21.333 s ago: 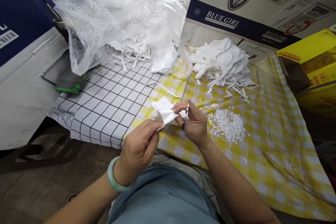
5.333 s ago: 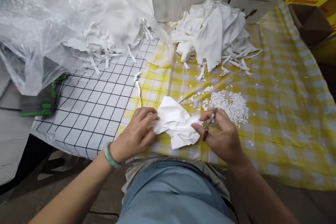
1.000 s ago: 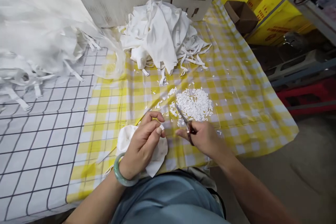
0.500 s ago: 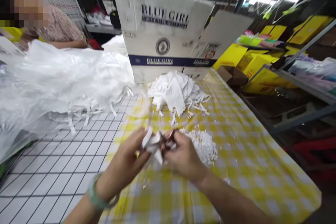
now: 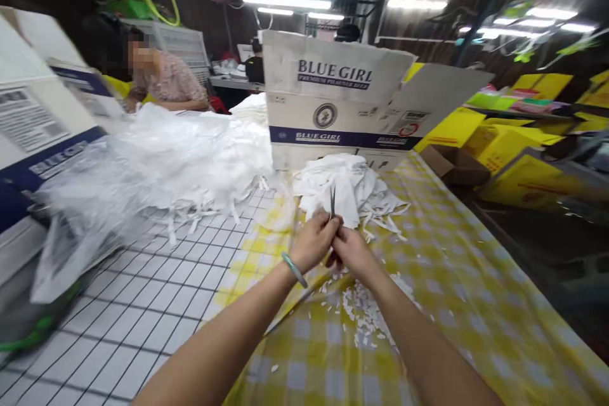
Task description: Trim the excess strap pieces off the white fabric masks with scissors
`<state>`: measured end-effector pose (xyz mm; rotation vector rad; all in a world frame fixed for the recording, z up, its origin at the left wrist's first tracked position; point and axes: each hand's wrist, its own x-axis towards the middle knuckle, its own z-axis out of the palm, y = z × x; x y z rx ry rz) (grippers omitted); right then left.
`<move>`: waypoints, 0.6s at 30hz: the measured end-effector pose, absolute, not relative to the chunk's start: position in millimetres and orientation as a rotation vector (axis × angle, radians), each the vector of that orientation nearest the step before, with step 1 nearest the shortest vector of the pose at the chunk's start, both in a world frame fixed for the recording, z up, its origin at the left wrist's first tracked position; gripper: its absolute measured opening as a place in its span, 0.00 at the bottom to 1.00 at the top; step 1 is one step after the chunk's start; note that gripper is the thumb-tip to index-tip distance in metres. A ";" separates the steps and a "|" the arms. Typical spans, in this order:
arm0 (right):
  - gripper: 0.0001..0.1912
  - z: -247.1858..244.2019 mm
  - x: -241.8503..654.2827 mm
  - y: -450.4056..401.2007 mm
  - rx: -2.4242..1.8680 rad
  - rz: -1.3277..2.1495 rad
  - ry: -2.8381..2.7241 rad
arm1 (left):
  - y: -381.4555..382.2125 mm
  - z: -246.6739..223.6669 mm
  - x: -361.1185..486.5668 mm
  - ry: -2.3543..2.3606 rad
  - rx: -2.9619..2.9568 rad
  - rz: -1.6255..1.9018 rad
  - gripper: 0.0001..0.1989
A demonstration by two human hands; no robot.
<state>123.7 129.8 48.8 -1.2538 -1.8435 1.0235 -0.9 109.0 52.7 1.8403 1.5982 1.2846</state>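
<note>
Both hands meet just in front of a heap of white cloth pieces (image 5: 347, 181) with narrow straps. My right hand (image 5: 354, 252) is closed around a small pair of scissors (image 5: 332, 200), whose slim blades point up and away from me. Pressed against it, my left hand (image 5: 311, 242) has its fingers closed beside the base of the blades; what they pinch is hidden. A green bangle (image 5: 294, 270) circles my left wrist. Below my right hand lies a scatter of small white clippings (image 5: 364, 307) on the yellow checked cloth (image 5: 304, 365).
A large white carton (image 5: 328, 104) stands behind the heap. White material under clear plastic (image 5: 204, 146) covers the left side, over a grid-patterned surface (image 5: 157, 304). Another carton (image 5: 47, 114) is at far left. A person (image 5: 174, 79) sits across the table.
My hands have moved forward to the cloth heap and closer together. The white piece that was between them no longer shows, and the scissor blades now do. The view has tilted up.
</note>
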 end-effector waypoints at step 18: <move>0.24 13.1 123.0 63.3 -1.519 0.709 -1.671 | 214.5 29.4 -193.7 2.215 1.788 1.021 0.18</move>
